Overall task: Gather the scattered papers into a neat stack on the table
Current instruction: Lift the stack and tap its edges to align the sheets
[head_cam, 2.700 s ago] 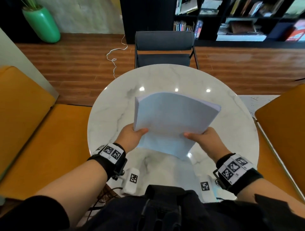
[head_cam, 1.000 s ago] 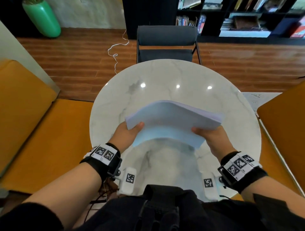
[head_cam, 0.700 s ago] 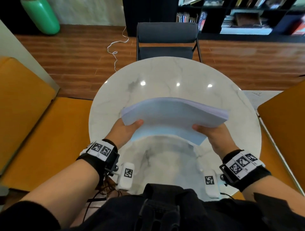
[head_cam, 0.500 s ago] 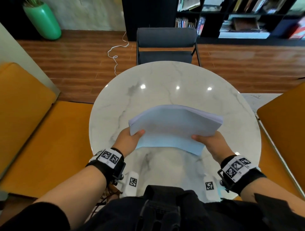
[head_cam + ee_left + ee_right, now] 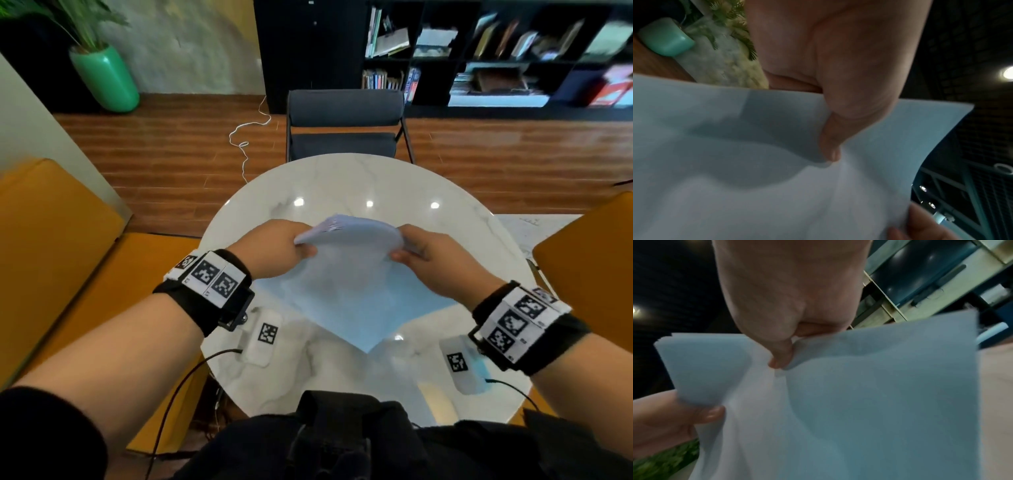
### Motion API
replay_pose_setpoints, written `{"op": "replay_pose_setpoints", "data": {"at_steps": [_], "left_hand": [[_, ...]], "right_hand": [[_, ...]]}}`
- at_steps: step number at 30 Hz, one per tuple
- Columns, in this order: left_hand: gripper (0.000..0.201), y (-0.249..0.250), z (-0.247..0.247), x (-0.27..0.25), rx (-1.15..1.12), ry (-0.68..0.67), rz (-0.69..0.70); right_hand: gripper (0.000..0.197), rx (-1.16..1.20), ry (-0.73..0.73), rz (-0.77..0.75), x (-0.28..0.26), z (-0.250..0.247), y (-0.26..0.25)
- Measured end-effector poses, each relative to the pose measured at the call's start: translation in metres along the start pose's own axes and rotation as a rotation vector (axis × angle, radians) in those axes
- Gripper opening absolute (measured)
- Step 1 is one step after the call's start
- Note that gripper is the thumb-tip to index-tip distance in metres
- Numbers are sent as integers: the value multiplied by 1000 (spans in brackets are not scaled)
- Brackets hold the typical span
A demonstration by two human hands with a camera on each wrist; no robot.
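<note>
A stack of white papers (image 5: 352,274) stands on edge over the round marble table (image 5: 359,181), bowed at the top, with its lower corner near the tabletop. My left hand (image 5: 274,250) grips the upper left edge, thumb on the near face of the papers (image 5: 777,178). My right hand (image 5: 428,253) pinches the upper right edge, its thumb pressed into the sheets (image 5: 859,402). The fingers behind the papers are hidden. Whether the stack touches the table I cannot tell.
A dark grey chair (image 5: 344,126) stands at the table's far side. Orange seats (image 5: 51,257) flank the table on the left and on the right (image 5: 589,260). A green vase (image 5: 106,78), a white cable (image 5: 246,137) on the wood floor and dark bookshelves (image 5: 479,51) lie beyond.
Both hands have moved from the near edge of the flat-held stack to its sides and tipped it up on edge, closer together, so the sheets bow between them.
</note>
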State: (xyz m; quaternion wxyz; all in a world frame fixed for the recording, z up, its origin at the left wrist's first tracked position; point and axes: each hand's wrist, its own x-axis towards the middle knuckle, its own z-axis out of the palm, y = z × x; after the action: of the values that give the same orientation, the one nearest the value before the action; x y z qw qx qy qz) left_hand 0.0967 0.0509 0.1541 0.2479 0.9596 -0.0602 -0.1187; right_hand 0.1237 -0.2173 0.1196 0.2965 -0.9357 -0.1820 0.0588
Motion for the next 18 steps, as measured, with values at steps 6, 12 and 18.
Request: {"op": "replay_pose_setpoints", "data": {"at_steps": [6,12,18], "left_hand": [[47,-5,1,8,-275,391,46],[79,-41,57,6,-863,311,-277],[78,-49,105,12,-992,41,-323]], "right_hand": [[17,401,169,155,-8,22,14],[18,775,220,448,-13,38,37],[29,740,69,560,-8,62,47]]}}
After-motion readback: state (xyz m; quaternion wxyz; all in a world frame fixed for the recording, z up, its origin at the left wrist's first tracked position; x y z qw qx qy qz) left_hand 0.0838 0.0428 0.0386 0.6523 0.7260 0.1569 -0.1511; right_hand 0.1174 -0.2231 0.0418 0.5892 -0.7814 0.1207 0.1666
